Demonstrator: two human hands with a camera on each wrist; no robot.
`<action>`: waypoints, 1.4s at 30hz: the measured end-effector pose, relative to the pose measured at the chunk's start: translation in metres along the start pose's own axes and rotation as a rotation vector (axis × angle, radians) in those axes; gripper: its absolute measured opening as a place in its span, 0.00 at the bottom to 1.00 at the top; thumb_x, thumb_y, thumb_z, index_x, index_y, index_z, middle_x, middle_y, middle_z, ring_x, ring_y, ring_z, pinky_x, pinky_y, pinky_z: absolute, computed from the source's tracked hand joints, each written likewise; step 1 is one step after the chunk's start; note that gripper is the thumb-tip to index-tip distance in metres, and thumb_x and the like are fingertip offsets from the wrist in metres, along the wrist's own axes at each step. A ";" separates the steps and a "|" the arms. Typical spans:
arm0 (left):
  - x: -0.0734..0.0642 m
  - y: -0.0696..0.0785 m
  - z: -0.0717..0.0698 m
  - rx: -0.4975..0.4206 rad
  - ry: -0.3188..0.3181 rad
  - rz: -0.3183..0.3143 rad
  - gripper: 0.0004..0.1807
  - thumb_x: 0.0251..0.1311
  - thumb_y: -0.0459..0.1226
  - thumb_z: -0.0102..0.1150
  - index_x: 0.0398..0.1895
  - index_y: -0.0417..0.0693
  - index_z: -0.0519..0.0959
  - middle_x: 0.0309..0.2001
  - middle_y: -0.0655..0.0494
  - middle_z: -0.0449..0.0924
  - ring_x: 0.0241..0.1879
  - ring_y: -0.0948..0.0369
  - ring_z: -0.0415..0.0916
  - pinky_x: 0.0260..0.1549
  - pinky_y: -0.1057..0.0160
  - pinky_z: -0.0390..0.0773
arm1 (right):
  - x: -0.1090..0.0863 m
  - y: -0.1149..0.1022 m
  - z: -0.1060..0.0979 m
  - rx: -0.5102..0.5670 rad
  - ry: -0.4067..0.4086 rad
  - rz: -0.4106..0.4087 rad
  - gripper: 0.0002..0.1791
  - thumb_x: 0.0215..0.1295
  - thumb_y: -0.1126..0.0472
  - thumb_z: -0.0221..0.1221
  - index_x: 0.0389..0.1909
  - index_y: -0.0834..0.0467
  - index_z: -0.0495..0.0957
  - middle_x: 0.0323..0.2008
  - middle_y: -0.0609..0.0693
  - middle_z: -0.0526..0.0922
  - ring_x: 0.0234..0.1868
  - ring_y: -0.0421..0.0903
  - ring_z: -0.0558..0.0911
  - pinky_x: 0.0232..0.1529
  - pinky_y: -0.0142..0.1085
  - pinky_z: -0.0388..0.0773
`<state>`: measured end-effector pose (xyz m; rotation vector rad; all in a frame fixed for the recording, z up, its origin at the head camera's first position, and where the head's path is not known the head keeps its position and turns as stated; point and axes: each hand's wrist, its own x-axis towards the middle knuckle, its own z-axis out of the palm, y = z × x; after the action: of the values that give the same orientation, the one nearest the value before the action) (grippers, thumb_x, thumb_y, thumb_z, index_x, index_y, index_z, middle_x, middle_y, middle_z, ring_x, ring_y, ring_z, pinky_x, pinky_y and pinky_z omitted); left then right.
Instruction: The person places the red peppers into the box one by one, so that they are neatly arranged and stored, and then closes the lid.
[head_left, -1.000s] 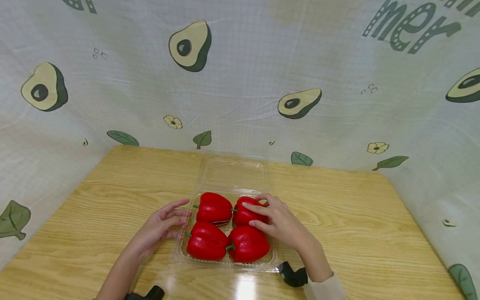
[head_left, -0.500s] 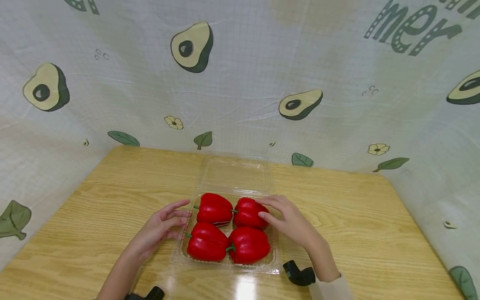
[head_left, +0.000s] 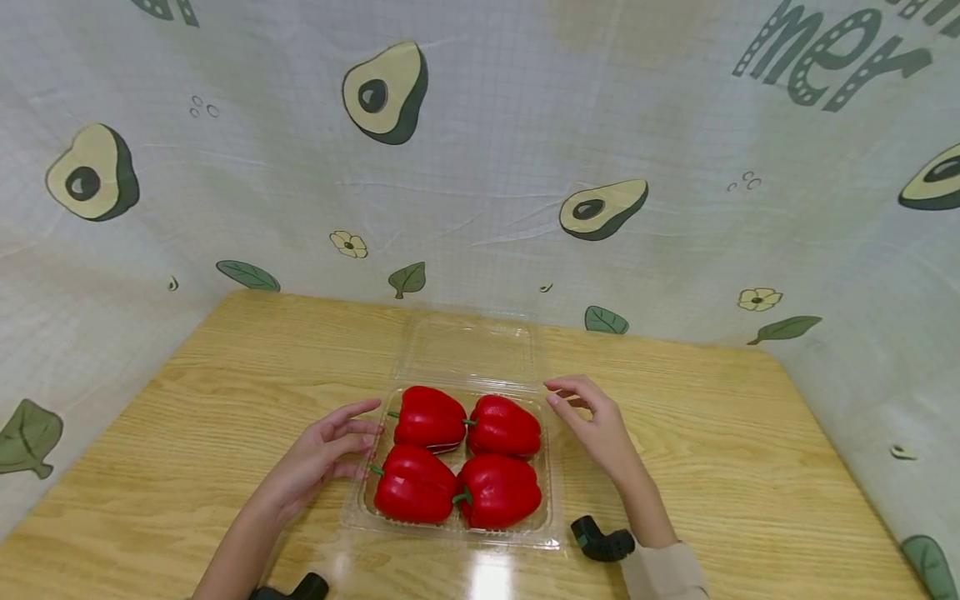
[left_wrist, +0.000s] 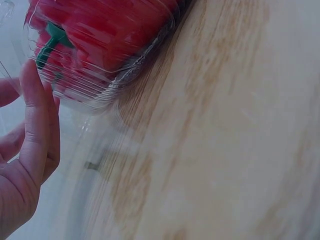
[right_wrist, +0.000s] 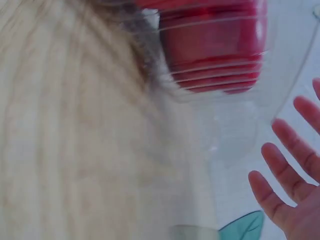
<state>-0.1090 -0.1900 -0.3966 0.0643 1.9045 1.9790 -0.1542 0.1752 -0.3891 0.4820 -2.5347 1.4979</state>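
Observation:
A clear plastic clamshell box (head_left: pixel 552 500) lies on the table with its lid (head_left: pixel 468 346) folded back, away from me. Several red bell peppers with green stems fill it in two rows, among them a back right pepper (head_left: pixel 504 427) and a front left pepper (head_left: pixel 415 485). At the box's left wall is my left hand (head_left: pixel 318 454), its fingers spread and reaching the plastic edge. My right hand (head_left: pixel 597 423) hovers off the box's back right corner, holding nothing. In the right wrist view its fingers (right_wrist: pixel 287 172) are extended, apart from the box.
The wooden table (head_left: pixel 712 442) extends to both sides of the box. A printed cloth (head_left: pixel 480 150) with avocados and leaves hangs behind and around it. Black straps or mounts, such as the black wrist piece (head_left: pixel 602 540), sit at my wrists.
My right hand has let go of the back right pepper and moved right, out of the box. The pepper stays in the box; my left hand has not moved.

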 end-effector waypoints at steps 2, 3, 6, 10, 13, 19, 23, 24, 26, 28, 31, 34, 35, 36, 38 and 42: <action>0.000 0.000 0.000 0.000 0.001 -0.002 0.33 0.63 0.37 0.54 0.70 0.42 0.55 0.48 0.55 0.74 0.40 0.61 0.76 0.33 0.63 0.81 | 0.001 0.003 0.001 0.036 0.018 0.044 0.14 0.64 0.59 0.57 0.49 0.59 0.78 0.46 0.52 0.81 0.45 0.35 0.75 0.48 0.33 0.75; 0.000 0.000 0.000 -0.002 0.001 -0.003 0.33 0.63 0.37 0.54 0.70 0.42 0.55 0.48 0.55 0.74 0.40 0.61 0.76 0.33 0.63 0.81 | 0.001 0.004 0.002 0.054 0.026 0.070 0.14 0.65 0.59 0.56 0.49 0.59 0.78 0.46 0.53 0.81 0.44 0.34 0.75 0.47 0.31 0.75; 0.000 -0.001 0.000 -0.006 0.000 0.000 0.33 0.63 0.36 0.54 0.70 0.42 0.55 0.48 0.55 0.74 0.39 0.62 0.76 0.32 0.64 0.81 | 0.002 0.009 0.005 0.107 0.053 0.128 0.16 0.65 0.59 0.56 0.51 0.63 0.76 0.45 0.57 0.81 0.43 0.31 0.76 0.46 0.28 0.75; 0.000 -0.001 -0.001 -0.005 -0.008 0.008 0.33 0.63 0.36 0.53 0.70 0.42 0.55 0.48 0.55 0.74 0.40 0.61 0.76 0.32 0.63 0.81 | 0.003 0.015 0.009 0.193 0.084 0.179 0.19 0.65 0.61 0.56 0.53 0.67 0.72 0.44 0.62 0.79 0.41 0.33 0.77 0.43 0.25 0.76; 0.000 -0.001 -0.001 -0.003 -0.009 0.009 0.33 0.63 0.36 0.53 0.70 0.42 0.55 0.48 0.55 0.75 0.40 0.61 0.76 0.33 0.63 0.81 | 0.004 0.018 0.012 0.275 0.091 0.227 0.20 0.66 0.62 0.55 0.55 0.68 0.70 0.43 0.63 0.78 0.41 0.36 0.79 0.42 0.28 0.78; 0.000 -0.001 -0.001 -0.001 -0.009 0.007 0.33 0.63 0.36 0.53 0.70 0.42 0.55 0.48 0.55 0.75 0.40 0.61 0.77 0.33 0.64 0.81 | 0.005 0.023 0.015 0.378 0.066 0.340 0.20 0.67 0.60 0.53 0.56 0.67 0.69 0.43 0.61 0.80 0.39 0.37 0.81 0.41 0.31 0.80; 0.000 -0.001 -0.001 0.002 -0.008 0.007 0.33 0.63 0.36 0.53 0.70 0.42 0.55 0.48 0.55 0.75 0.40 0.61 0.77 0.33 0.64 0.81 | 0.008 0.023 0.015 0.403 0.061 0.455 0.22 0.67 0.54 0.53 0.56 0.65 0.71 0.43 0.56 0.81 0.39 0.37 0.82 0.44 0.30 0.79; 0.000 -0.001 -0.001 0.003 -0.008 0.007 0.33 0.63 0.36 0.53 0.70 0.41 0.55 0.48 0.55 0.75 0.40 0.61 0.77 0.33 0.64 0.81 | 0.009 0.023 0.015 0.413 0.059 0.480 0.23 0.67 0.53 0.53 0.56 0.65 0.70 0.42 0.55 0.82 0.39 0.37 0.82 0.44 0.29 0.79; 0.000 -0.001 -0.001 0.002 -0.008 0.008 0.33 0.63 0.36 0.53 0.70 0.41 0.54 0.47 0.55 0.75 0.40 0.61 0.77 0.33 0.64 0.81 | 0.011 0.023 0.015 0.437 0.048 0.523 0.24 0.67 0.53 0.53 0.55 0.67 0.70 0.39 0.52 0.82 0.38 0.37 0.82 0.44 0.28 0.78; 0.000 -0.001 -0.001 0.001 -0.009 0.010 0.33 0.63 0.36 0.53 0.70 0.41 0.55 0.47 0.56 0.75 0.40 0.61 0.77 0.33 0.64 0.81 | 0.013 0.023 0.014 0.463 0.028 0.548 0.25 0.67 0.54 0.53 0.55 0.69 0.69 0.37 0.49 0.82 0.38 0.37 0.81 0.45 0.28 0.77; 0.000 -0.001 -0.001 -0.003 -0.012 0.013 0.33 0.63 0.36 0.53 0.70 0.41 0.55 0.47 0.57 0.75 0.39 0.62 0.77 0.33 0.64 0.81 | 0.017 0.022 0.012 0.498 0.000 0.571 0.24 0.68 0.55 0.52 0.55 0.71 0.68 0.34 0.46 0.82 0.37 0.37 0.81 0.44 0.27 0.77; 0.001 0.000 0.000 -0.008 -0.017 0.016 0.33 0.63 0.36 0.53 0.70 0.42 0.55 0.47 0.57 0.75 0.39 0.62 0.76 0.32 0.64 0.81 | 0.020 0.022 0.012 0.511 -0.008 0.585 0.24 0.69 0.56 0.51 0.55 0.72 0.68 0.32 0.44 0.82 0.36 0.36 0.81 0.43 0.26 0.77; 0.001 0.000 0.000 -0.008 -0.018 0.017 0.33 0.64 0.36 0.53 0.70 0.42 0.55 0.47 0.57 0.75 0.39 0.62 0.76 0.32 0.64 0.81 | 0.022 0.022 0.012 0.509 -0.007 0.587 0.23 0.69 0.56 0.51 0.54 0.72 0.69 0.31 0.44 0.82 0.35 0.36 0.81 0.42 0.26 0.77; 0.001 0.000 0.000 -0.008 -0.019 0.016 0.33 0.64 0.36 0.53 0.70 0.42 0.55 0.47 0.57 0.75 0.39 0.62 0.76 0.32 0.64 0.81 | 0.023 0.022 0.013 0.503 -0.006 0.587 0.23 0.68 0.56 0.52 0.53 0.72 0.69 0.31 0.43 0.82 0.35 0.36 0.81 0.41 0.26 0.77; 0.001 0.001 0.000 -0.005 -0.017 0.014 0.33 0.64 0.37 0.53 0.70 0.42 0.55 0.48 0.56 0.75 0.40 0.62 0.76 0.32 0.65 0.81 | 0.026 0.022 0.014 0.477 -0.007 0.582 0.23 0.67 0.55 0.53 0.52 0.72 0.70 0.29 0.42 0.82 0.33 0.35 0.80 0.40 0.25 0.76; 0.001 0.000 0.000 0.003 0.001 -0.008 0.33 0.63 0.37 0.54 0.70 0.43 0.55 0.48 0.55 0.74 0.40 0.61 0.76 0.33 0.64 0.81 | 0.029 0.021 0.017 0.424 -0.022 0.569 0.22 0.66 0.55 0.55 0.47 0.72 0.73 0.26 0.39 0.82 0.31 0.34 0.80 0.38 0.25 0.75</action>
<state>-0.1099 -0.1899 -0.3967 0.0557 1.9054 1.9713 -0.1881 0.1638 -0.4060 -0.2134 -2.4852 2.2476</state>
